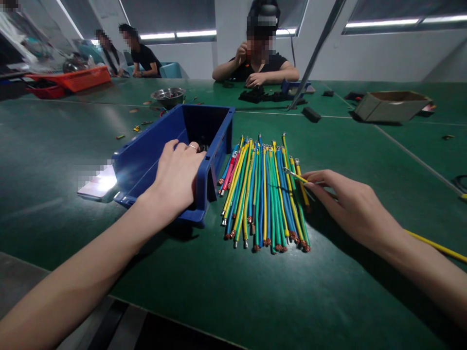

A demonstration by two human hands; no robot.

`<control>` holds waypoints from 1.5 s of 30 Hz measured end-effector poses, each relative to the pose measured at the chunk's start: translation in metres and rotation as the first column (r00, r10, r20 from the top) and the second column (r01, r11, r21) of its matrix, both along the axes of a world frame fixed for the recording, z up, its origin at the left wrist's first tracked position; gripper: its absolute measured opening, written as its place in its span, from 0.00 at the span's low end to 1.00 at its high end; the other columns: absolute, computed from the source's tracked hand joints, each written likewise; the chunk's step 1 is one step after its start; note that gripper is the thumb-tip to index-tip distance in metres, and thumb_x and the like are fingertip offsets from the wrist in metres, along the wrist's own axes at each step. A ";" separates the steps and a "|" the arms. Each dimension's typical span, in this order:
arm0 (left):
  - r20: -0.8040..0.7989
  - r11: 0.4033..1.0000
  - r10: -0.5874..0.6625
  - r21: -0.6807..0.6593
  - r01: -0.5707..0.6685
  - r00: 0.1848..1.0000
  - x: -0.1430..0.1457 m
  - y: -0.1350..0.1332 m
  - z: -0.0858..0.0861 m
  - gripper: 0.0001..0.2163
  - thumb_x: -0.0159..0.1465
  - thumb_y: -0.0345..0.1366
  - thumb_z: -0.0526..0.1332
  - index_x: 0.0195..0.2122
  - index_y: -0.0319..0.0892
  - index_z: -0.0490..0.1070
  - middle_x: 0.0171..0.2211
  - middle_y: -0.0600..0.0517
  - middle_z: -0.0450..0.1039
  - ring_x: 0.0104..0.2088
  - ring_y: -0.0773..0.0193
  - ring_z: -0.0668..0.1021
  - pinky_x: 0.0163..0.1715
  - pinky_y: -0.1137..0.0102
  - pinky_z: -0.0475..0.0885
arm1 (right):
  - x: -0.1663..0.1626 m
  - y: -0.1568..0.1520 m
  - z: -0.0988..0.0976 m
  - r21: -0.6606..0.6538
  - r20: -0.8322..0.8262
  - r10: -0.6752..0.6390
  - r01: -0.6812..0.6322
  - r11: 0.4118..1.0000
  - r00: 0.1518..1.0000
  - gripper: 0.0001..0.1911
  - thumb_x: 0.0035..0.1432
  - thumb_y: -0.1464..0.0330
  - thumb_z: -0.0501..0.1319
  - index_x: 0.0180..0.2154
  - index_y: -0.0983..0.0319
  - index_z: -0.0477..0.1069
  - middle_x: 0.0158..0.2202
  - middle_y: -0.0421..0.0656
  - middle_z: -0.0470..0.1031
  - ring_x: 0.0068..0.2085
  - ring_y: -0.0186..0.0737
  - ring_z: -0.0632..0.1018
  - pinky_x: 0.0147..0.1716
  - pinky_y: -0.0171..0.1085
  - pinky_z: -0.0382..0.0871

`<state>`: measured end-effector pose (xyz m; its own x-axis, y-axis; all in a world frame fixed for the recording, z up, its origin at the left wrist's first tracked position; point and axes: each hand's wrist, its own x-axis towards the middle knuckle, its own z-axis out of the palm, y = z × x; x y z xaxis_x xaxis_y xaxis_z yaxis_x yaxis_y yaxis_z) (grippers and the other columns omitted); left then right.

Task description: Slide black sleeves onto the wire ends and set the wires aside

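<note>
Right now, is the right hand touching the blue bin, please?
Apart. The head view shows it: the row of cables lies between the right hand and the blue bin.

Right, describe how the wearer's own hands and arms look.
The left hand wears a slim metallic ring; the right hand shows none. Both are ungloved. The left forearm and right forearm are bare, with no sleeve showing.

Wires are noted in yellow, green, blue and red; bin recorded as dark blue, table as green.
</note>
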<state>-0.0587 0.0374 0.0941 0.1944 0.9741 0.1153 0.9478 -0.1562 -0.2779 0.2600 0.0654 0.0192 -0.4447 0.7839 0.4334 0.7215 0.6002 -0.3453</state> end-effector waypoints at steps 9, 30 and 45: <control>0.197 0.777 -0.074 0.626 -0.068 0.978 -0.005 -0.008 0.012 0.14 0.76 0.34 0.54 0.53 0.31 0.75 0.48 0.39 0.80 0.52 0.45 0.79 0.68 0.48 0.63 | 0.006 -0.004 0.008 0.058 0.033 -0.203 0.200 0.978 0.979 0.18 0.74 0.54 0.52 0.43 0.59 0.72 0.29 0.44 0.82 0.24 0.42 0.79 0.24 0.38 0.65; 0.867 0.862 -0.361 0.168 0.478 0.345 0.062 -0.046 -0.057 0.10 0.77 0.33 0.49 0.38 0.43 0.66 0.29 0.54 0.71 0.26 0.65 0.72 0.28 0.69 0.70 | 0.001 -0.030 0.027 0.546 0.221 0.024 -0.144 0.825 0.975 0.10 0.71 0.65 0.59 0.35 0.58 0.71 0.26 0.39 0.81 0.24 0.35 0.80 0.22 0.34 0.64; 0.909 0.868 -0.352 0.228 0.440 0.223 0.063 -0.042 -0.061 0.08 0.75 0.27 0.55 0.42 0.40 0.73 0.35 0.52 0.75 0.33 0.64 0.76 0.35 0.69 0.70 | 0.002 -0.029 0.027 0.627 0.211 0.083 -0.200 0.752 0.974 0.04 0.70 0.69 0.59 0.38 0.59 0.69 0.25 0.37 0.78 0.24 0.34 0.75 0.23 0.33 0.61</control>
